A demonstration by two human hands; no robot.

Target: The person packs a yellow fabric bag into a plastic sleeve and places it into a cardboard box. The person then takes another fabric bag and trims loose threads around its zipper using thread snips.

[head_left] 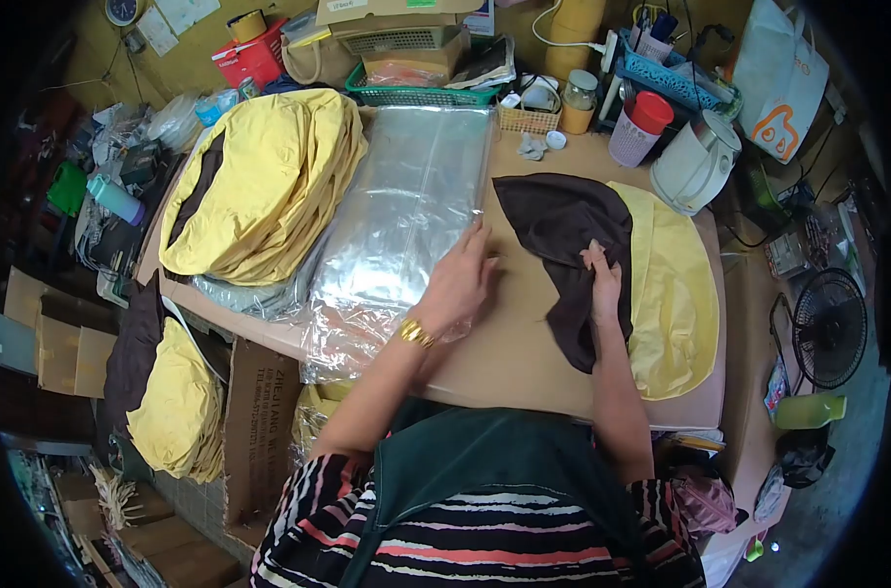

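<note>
My left hand (462, 279), with a gold watch on its wrist, rests at the right edge of a stack of clear plastic bags (406, 176). Its fingers are loosely bent and apart, and I see nothing held in them. On the right of the table, my right hand (604, 280) pinches the dark brown part of a brown and yellow cloth piece (669, 294). This cloth lies spread out, its brown side bunched under the fingers. To the left of the bags is a thick pile of yellow cloth pieces (269, 186) with a brown strip showing.
At the back stand a green basket (421, 95), a jar (578, 98), a red and pink cup (643, 127) and a white kettle (697, 162). A black fan (829, 326) is at the right. More brown and yellow cloth (176, 397) hangs left, beside a cardboard box (259, 431).
</note>
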